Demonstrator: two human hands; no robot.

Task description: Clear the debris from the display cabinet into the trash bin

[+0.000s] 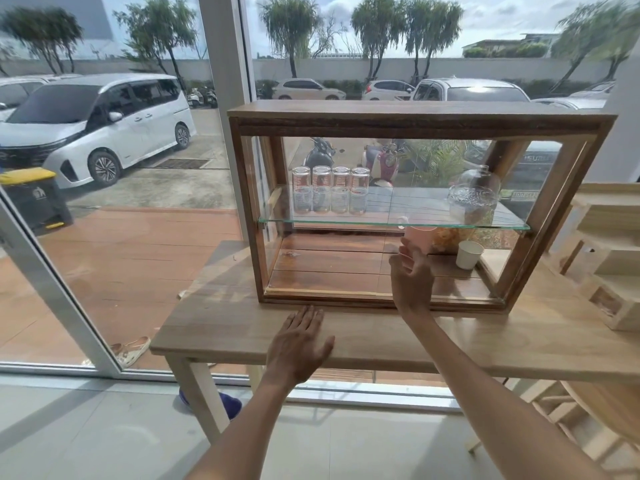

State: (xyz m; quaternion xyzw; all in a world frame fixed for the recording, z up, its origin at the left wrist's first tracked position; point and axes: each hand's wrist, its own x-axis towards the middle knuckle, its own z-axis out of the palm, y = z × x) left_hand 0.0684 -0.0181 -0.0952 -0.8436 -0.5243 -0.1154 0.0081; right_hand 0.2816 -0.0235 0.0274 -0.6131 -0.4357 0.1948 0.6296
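Debris: your paper cup (469, 255) and pink cup (420, 238) sit on the display cabinet (420, 114) floor, right side.
Handling: light, crushable; grip the sides gently.
Hands: left hand (298, 344) flat, empty; right hand (411, 278) fingers spread, empty, near the pink cup.

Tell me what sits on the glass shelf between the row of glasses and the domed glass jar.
Nothing: in the head view the glass shelf is bare between the four upturned glasses and the domed jar.

Pale wooden table (485, 341) by the window, glass-fronted display cabinet (415, 116) and wooden rack (609, 258) on it.
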